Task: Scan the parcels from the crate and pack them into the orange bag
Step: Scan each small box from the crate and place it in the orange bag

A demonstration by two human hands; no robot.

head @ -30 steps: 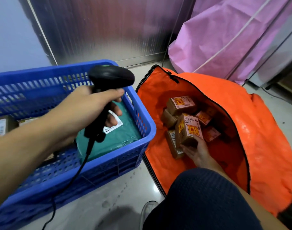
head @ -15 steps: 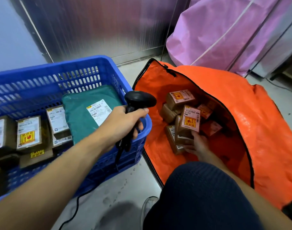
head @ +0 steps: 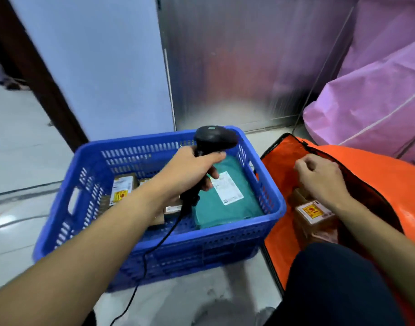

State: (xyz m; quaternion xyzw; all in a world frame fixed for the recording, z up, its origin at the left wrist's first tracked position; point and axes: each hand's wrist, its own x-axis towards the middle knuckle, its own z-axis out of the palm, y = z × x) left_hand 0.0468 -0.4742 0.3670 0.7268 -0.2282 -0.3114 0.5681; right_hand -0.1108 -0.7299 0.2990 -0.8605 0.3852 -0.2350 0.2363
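Two hands — left hand (head: pixel 186 171) grips scanner (head: pixel 214 137), right hand (head: pixel 319 178) curled, empty, crate (head: pixel 60 220) parcels (head: pixel 122 188) partly hidden — blurred

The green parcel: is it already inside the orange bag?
No, the green parcel lies in the blue crate, below the scanner that the left hand grips.
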